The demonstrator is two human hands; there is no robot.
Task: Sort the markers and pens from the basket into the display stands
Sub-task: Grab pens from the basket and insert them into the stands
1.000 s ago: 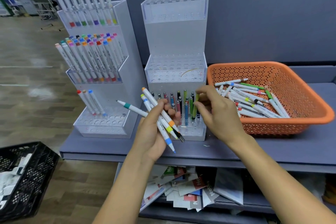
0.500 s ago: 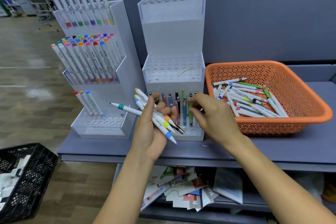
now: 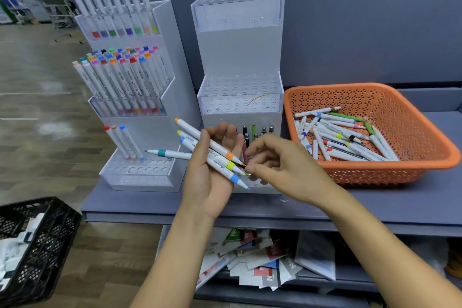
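Note:
My left hand point(image 3: 210, 182) grips a bundle of white markers point(image 3: 215, 147) with orange, yellow and blue bands, plus a teal-banded marker point(image 3: 170, 154) that sticks out to the left. My right hand point(image 3: 282, 167) has curled fingers that pinch the tip end of the orange-banded marker in that bundle. Both hands are in front of the clear pen stand point(image 3: 240, 57), whose bottom tier holds several pens point(image 3: 253, 130). On the left, the marker stand point(image 3: 140, 172) is full on its upper tiers and has three markers on its bottom tier. The orange basket point(image 3: 337, 87) to the right holds several loose markers point(image 3: 345, 137).
Everything stands on a grey-blue table point(image 3: 375, 205) against a dark wall. A lower shelf holds scattered paper cards point(image 3: 252, 257). A black plastic crate point(image 3: 32, 240) sits on the wooden floor at the lower left.
My right hand left the pens in the stand's bottom tier and came down to the tips of the markers in my left hand. My left hand stayed roughly in place.

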